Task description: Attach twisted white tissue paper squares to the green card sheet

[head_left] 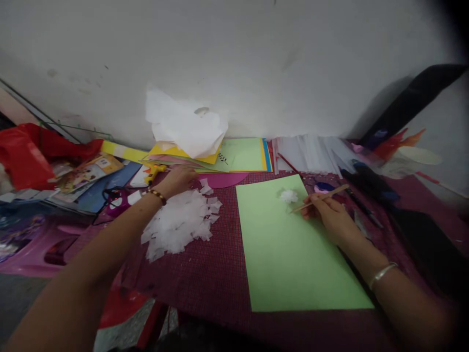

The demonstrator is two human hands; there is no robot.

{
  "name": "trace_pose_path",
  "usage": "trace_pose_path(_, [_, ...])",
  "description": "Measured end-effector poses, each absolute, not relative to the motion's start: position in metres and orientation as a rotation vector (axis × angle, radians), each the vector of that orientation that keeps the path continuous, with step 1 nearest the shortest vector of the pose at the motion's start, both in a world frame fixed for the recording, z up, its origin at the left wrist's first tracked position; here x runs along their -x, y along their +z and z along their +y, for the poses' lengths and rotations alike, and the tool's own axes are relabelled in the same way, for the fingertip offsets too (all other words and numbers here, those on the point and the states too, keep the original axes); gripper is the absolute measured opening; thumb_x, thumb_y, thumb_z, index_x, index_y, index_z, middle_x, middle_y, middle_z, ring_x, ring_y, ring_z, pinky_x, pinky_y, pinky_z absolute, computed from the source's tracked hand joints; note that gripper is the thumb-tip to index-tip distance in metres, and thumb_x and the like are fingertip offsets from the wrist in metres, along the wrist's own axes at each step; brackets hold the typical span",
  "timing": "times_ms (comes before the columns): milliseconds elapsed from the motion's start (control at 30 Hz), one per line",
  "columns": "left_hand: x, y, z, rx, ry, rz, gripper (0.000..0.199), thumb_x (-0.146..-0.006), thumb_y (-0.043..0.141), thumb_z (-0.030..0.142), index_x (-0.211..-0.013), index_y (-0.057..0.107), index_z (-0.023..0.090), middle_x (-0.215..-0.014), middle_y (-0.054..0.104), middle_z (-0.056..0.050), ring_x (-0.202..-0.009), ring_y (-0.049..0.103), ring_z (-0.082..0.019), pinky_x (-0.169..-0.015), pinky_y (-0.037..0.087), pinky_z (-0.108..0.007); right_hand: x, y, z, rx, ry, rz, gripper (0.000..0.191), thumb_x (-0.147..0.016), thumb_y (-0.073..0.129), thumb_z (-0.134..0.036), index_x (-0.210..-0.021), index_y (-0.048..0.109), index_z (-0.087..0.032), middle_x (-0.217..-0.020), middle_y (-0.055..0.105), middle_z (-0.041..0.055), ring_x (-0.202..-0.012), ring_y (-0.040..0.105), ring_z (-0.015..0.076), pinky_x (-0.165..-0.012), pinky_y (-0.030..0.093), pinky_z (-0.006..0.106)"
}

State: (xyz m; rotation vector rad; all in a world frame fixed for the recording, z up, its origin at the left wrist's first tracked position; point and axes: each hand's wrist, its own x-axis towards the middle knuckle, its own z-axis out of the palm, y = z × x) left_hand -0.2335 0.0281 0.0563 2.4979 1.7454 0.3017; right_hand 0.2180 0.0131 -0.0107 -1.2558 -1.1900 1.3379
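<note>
Wooden stick (335,191): pale, thin, flat and straight-edged, pinched between thumb and curled fingers of the right hand (318,208), above the right-hand edge of a smooth light-green sheet. Long axis aslant: one end pointing left and toward the wearer, past the fingertips and over the sheet, the other sticking out right of the hand and slightly away. Cannot tell if touching the sheet at the tip.

Just left of the right fingertips, a fluffy, roundish white tuft (288,196), on the far part of the green sheet (289,264). Left hand (183,178) reaching well to the left, palm down, fingers bunched at the far edge of a loose heap of thin white paper squares (179,222); cannot tell how far open or if gripping anything.

Beside the left hand, on its left, a yellow glue gun (156,171); beyond it, stacked coloured papers (245,154) under a crumpled white sheet (190,127). Beyond the right hand, translucent plastic strips (311,154); close on its right, a dark pen-like tool (364,208). Beneath both hands, a worktop (220,264) with a dark red, finely checked covering.
</note>
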Motion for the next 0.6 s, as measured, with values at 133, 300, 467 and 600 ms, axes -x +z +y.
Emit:
trace_pose_path(133, [0.228,0.046,0.026,-2.84,-0.099,1.565,0.022,-0.083,0.049,0.016,-0.093,0.069,0.018,-0.094,0.065,-0.008,-0.095,0.056,-0.021,-0.086,0.038,-0.032,-0.219,-0.011,0.013,1.245,1.331,-1.218,0.035,-0.074,0.067,-0.054,-0.076,0.063,-0.02,-0.063,0.063,0.0063,-0.056,0.06,0.0179,-0.059,0.05,0.034])
trace_pose_path(300, [0.223,0.038,0.031,-2.797,-0.087,1.54,0.024,-0.086,0.045,0.018,-0.077,0.067,0.016,-0.085,0.063,-0.01,-0.088,0.054,-0.021,-0.083,0.038,-0.035,-0.219,-0.01,0.013,1.262,1.289,-1.254,0.037,-0.07,0.067,-0.06,-0.074,0.063,-0.023,-0.061,0.063,0.0041,-0.054,0.06,0.0194,-0.055,0.052,0.036])
trace_pose_path(467, [0.222,0.029,0.037,-2.183,0.451,1.791,0.013,-0.071,0.054,0.017,-0.058,0.055,0.017,-0.063,0.056,-0.003,-0.066,0.051,-0.015,-0.063,0.04,-0.027,-0.22,-0.011,0.014,1.241,1.283,-1.289,0.037,-0.072,0.065,-0.06,-0.074,0.063,-0.024,-0.061,0.063,0.0037,-0.054,0.06,0.0195,-0.055,0.051,0.036])
trace_pose_path(600, [0.215,0.052,0.032,-1.845,0.656,1.947,0.01,-0.075,0.049,0.024,-0.069,0.054,0.017,-0.051,0.045,0.004,-0.041,0.039,-0.009,-0.042,0.028,-0.022,-0.219,-0.012,0.016,1.221,1.301,-1.284,0.035,-0.073,0.064,-0.058,-0.074,0.062,-0.024,-0.061,0.063,0.0036,-0.054,0.06,0.0198,-0.056,0.051,0.037])
